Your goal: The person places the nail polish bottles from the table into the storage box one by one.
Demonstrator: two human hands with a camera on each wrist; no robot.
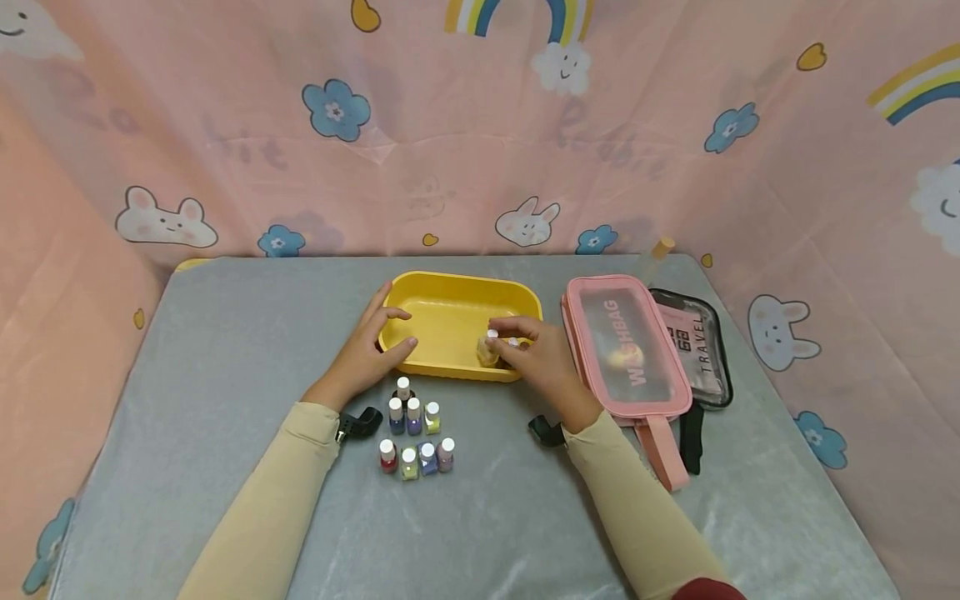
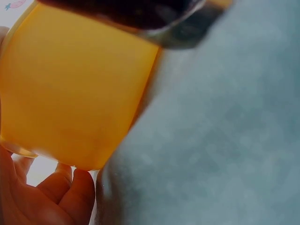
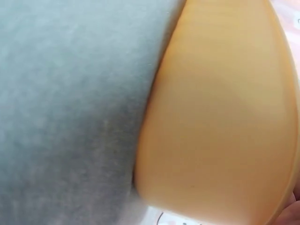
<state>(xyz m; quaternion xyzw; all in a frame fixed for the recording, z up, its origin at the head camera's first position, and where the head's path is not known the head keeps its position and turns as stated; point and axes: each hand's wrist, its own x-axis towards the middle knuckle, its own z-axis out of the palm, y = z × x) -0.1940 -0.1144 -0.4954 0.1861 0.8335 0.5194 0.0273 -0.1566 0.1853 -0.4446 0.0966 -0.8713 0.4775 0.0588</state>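
In the head view, a yellow tray lies on the grey-covered table. My left hand holds its left end, thumb and index finger over the rim. Fingers show against the tray's end in the left wrist view. Inside the tray's front right corner, my right hand pinches the white cap of a small pale-yellow nail polish bottle. Another white cap shows beside it, partly hidden by the fingers. The right wrist view shows mainly the tray's outer wall.
In front of the tray stand several white-capped nail polish bottles, including a red one and a purple one. At the right, a pink wash bag overlaps a black-edged travel bag. Behind them is a clear bottle with an orange-yellow cap.
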